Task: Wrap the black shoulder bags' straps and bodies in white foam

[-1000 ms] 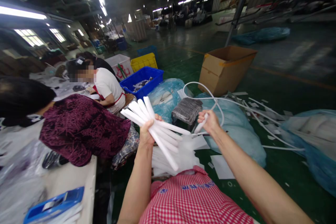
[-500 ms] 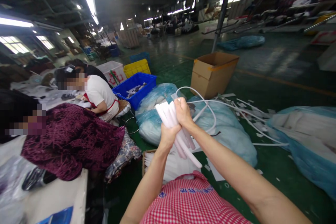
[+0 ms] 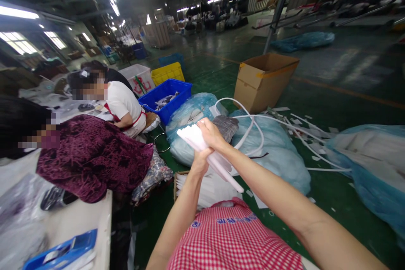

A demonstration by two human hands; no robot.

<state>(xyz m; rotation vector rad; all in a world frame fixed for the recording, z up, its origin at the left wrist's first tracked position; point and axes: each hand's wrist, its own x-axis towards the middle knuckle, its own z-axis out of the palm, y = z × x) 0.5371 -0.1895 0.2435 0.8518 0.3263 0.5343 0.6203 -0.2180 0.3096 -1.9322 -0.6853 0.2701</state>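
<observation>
A bundle of white foam strips is held up in front of my body, slanting from upper left to lower right. My left hand is wrapped round its middle from below. My right hand grips the bundle near its upper end, close beside the left. Under the bundle stands a carton with more white strips in it. Behind my right hand lies a grey bundle on a blue plastic bag.
A long white strip loops over the bags. Farther off stand a cardboard box and a blue crate. Two people sit at the left by a white table. Scraps litter the floor.
The bundle's upper end has shifted left and the bundle lies more slanted, with my right hand moved left along with it. More of the grey bundle shows. The view has shifted slightly.
</observation>
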